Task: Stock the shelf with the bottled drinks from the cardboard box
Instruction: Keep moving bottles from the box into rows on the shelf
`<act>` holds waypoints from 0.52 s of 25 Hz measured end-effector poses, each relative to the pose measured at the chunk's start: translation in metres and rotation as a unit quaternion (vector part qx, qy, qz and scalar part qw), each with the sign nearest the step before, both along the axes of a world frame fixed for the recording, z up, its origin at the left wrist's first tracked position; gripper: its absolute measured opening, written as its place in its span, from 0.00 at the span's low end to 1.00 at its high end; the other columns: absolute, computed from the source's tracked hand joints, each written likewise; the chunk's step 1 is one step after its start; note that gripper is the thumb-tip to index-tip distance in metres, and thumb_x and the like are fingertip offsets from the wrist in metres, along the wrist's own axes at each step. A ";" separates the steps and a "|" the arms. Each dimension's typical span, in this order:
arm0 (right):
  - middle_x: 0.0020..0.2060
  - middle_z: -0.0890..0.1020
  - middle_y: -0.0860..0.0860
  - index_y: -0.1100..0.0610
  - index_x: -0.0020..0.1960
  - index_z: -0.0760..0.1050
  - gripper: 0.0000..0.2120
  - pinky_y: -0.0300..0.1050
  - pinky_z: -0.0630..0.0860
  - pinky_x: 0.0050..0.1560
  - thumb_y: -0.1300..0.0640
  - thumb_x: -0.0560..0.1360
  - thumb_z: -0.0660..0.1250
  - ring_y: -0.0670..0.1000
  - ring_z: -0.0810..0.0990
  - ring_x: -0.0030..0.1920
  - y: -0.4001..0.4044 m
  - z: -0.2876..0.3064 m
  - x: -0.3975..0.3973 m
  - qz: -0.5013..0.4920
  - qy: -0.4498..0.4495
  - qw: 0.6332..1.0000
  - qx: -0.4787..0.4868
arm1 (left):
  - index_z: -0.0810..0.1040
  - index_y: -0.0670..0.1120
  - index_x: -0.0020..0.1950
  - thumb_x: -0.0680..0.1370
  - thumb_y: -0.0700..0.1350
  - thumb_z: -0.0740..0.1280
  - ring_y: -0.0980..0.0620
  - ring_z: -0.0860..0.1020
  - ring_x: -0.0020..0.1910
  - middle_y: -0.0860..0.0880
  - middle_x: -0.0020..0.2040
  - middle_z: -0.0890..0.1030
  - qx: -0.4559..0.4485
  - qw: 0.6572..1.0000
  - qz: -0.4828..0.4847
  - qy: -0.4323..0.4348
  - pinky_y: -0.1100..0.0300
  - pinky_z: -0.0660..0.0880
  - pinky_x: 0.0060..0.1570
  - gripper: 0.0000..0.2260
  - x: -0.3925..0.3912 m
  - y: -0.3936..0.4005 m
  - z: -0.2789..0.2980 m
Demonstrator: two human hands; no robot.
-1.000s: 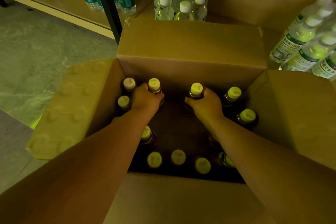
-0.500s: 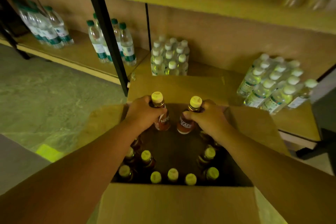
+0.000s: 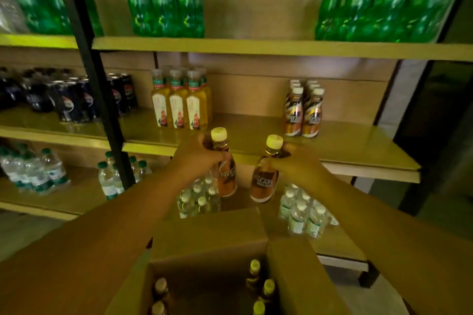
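Observation:
My left hand [image 3: 197, 158] grips a brown coffee bottle [image 3: 226, 181] with a pale yellow cap by its neck. My right hand [image 3: 298, 163] holds a second coffee bottle [image 3: 263, 181] the same way. Both bottles hang upright in the air just before the front edge of the middle shelf [image 3: 256, 133]. Below, the open cardboard box [image 3: 210, 235] holds several more yellow-capped bottles [image 3: 266, 286]. A small group of matching coffee bottles [image 3: 304, 112] stands on the middle shelf to the right.
Yellow juice bottles [image 3: 179, 105] stand on the middle shelf at left of centre, dark cans [image 3: 74, 100] beyond a black upright post [image 3: 94, 71]. Green bottles [image 3: 163, 0] fill the top shelf. Water bottles [image 3: 302, 210] crowd the bottom shelf behind the box.
Both hands have lifted their bottles out of the box and up to the level of the middle shelf. The view has tilted up from the box to the shelves.

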State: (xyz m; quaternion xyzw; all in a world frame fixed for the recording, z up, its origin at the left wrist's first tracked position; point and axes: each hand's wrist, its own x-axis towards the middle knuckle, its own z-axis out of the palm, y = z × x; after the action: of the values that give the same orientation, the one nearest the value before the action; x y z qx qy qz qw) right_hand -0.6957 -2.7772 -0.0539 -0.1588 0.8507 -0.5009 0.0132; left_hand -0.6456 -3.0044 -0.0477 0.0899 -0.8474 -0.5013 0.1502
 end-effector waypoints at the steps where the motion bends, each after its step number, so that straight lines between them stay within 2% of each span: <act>1: 0.44 0.83 0.47 0.53 0.53 0.80 0.14 0.37 0.74 0.40 0.53 0.70 0.77 0.45 0.81 0.44 0.005 0.015 -0.005 -0.008 0.014 1.000 -0.008 | 0.75 0.55 0.53 0.69 0.45 0.78 0.55 0.80 0.47 0.56 0.47 0.81 0.001 1.000 -0.019 0.009 0.61 0.75 0.45 0.18 -0.007 0.005 0.016; 3: 0.45 0.83 0.48 0.54 0.54 0.81 0.14 0.38 0.74 0.42 0.54 0.70 0.77 0.46 0.82 0.45 0.016 0.038 -0.016 -0.016 0.024 0.999 -0.026 | 0.75 0.54 0.53 0.68 0.45 0.78 0.54 0.80 0.48 0.53 0.49 0.82 -0.009 0.999 -0.038 0.018 0.57 0.78 0.49 0.18 -0.025 0.014 0.038; 6: 0.43 0.82 0.44 0.54 0.55 0.81 0.12 0.35 0.71 0.38 0.56 0.72 0.75 0.41 0.79 0.43 0.030 0.060 -0.039 -0.014 0.044 0.998 -0.029 | 0.76 0.52 0.57 0.69 0.45 0.78 0.54 0.80 0.50 0.52 0.51 0.82 -0.003 0.998 -0.060 0.022 0.56 0.78 0.52 0.19 -0.056 0.030 0.056; 9: 0.42 0.81 0.43 0.52 0.54 0.80 0.12 0.36 0.72 0.39 0.58 0.72 0.75 0.42 0.79 0.43 0.041 0.068 -0.074 -0.014 0.052 0.998 -0.037 | 0.76 0.54 0.54 0.69 0.47 0.78 0.53 0.81 0.51 0.53 0.51 0.83 -0.006 0.997 -0.071 0.019 0.51 0.78 0.56 0.17 -0.089 0.047 0.064; 11: 0.42 0.82 0.45 0.52 0.53 0.80 0.11 0.38 0.74 0.39 0.59 0.72 0.75 0.46 0.81 0.44 0.047 0.067 -0.096 -0.016 0.049 0.997 -0.051 | 0.77 0.54 0.55 0.70 0.46 0.77 0.53 0.81 0.52 0.53 0.52 0.83 -0.009 0.996 -0.085 0.011 0.53 0.78 0.55 0.17 -0.111 0.057 0.063; 13: 0.44 0.84 0.46 0.51 0.53 0.81 0.11 0.42 0.77 0.43 0.58 0.72 0.75 0.48 0.82 0.47 0.050 0.063 -0.118 -0.013 0.049 0.997 -0.052 | 0.77 0.52 0.61 0.72 0.44 0.75 0.54 0.80 0.52 0.53 0.53 0.82 -0.022 0.995 -0.101 0.003 0.59 0.76 0.51 0.18 -0.128 0.069 0.061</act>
State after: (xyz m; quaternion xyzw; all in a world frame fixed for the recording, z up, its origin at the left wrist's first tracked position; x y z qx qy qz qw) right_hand -0.8141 -2.7273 0.0093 -0.1727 0.8249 -0.5365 -0.0431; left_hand -0.7739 -2.9358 0.0136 -0.0012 -0.8625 -0.4953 0.1037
